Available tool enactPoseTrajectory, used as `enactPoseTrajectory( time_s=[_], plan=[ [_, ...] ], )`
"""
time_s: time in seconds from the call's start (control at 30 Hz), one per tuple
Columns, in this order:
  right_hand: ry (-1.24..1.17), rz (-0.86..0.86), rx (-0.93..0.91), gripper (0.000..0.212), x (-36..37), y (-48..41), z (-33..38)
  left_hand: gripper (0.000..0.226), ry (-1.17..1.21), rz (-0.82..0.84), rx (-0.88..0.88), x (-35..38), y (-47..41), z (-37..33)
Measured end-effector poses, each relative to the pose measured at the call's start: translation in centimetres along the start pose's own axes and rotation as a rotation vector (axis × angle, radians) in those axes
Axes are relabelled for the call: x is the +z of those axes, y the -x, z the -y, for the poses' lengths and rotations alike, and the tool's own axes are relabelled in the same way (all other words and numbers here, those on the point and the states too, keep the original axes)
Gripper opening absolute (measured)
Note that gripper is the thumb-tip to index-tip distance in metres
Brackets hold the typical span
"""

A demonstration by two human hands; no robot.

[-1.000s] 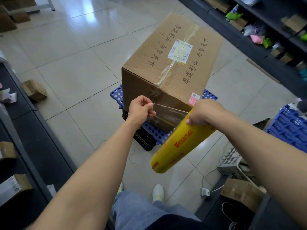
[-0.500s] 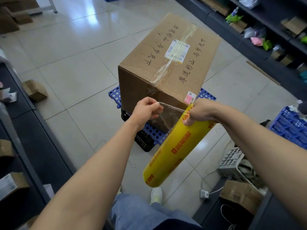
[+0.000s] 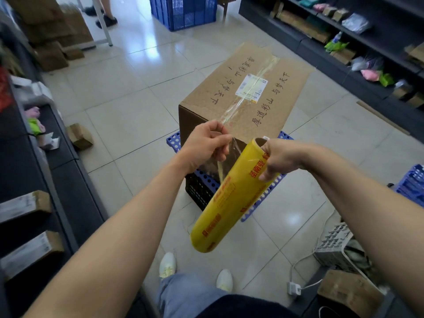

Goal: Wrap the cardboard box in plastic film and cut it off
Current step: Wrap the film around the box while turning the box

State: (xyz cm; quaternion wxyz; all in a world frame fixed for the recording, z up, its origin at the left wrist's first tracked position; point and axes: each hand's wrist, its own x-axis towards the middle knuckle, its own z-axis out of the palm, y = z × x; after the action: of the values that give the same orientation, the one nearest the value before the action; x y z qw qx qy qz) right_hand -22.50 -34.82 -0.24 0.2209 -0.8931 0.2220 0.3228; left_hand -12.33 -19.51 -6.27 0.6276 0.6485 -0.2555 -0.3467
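Left hand [image 3: 205, 143] pinches the loose edge of the plastic film [image 3: 226, 157], fingers closed on it. Right hand [image 3: 278, 158] grips the upper end of the yellow roll [image 3: 229, 203], which slants down toward the person. Film spans the short gap between the hands. Cardboard box [image 3: 243, 97] sits just beyond both hands on a blue perforated crate [image 3: 261, 203]. Open tiled floor [image 3: 119, 115] lies left of the box; dark shelving [image 3: 344, 53] borders the right.
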Motion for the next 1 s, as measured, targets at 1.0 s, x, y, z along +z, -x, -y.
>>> enactPoseTrajectory(
  time_s=[1.0],
  plan=[
    [-0.066,-0.371,-0.407,0.014,0.3,-0.9,6.4,0.011,-0.063,-0.152,0.042,-4.7,1.1,-4.6]
  ],
)
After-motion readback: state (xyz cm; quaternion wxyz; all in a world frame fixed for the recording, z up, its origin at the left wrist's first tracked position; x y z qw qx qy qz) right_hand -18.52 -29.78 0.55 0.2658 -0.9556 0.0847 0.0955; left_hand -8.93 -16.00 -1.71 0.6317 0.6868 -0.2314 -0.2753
